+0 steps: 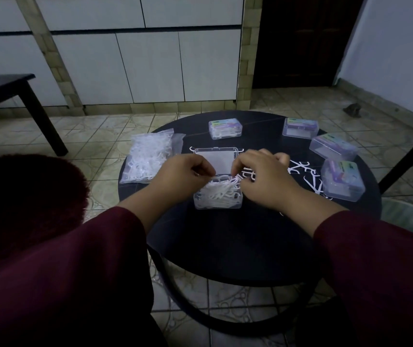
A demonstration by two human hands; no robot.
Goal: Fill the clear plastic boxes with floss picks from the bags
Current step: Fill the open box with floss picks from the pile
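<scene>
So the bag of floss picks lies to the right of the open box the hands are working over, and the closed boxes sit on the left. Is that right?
Not quite: the sides are swapped. The head view shows the bag of floss picks lying to the left of the open box under both hands, and three of the four closed boxes sitting on the right.

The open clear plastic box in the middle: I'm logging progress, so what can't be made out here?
- Head view: open clear plastic box, fill level; both hands cover its far part.
- Left hand and right hand: grip contents unclear; fingertips curl away.
- Four closed clear boxes: labels too small.
</scene>
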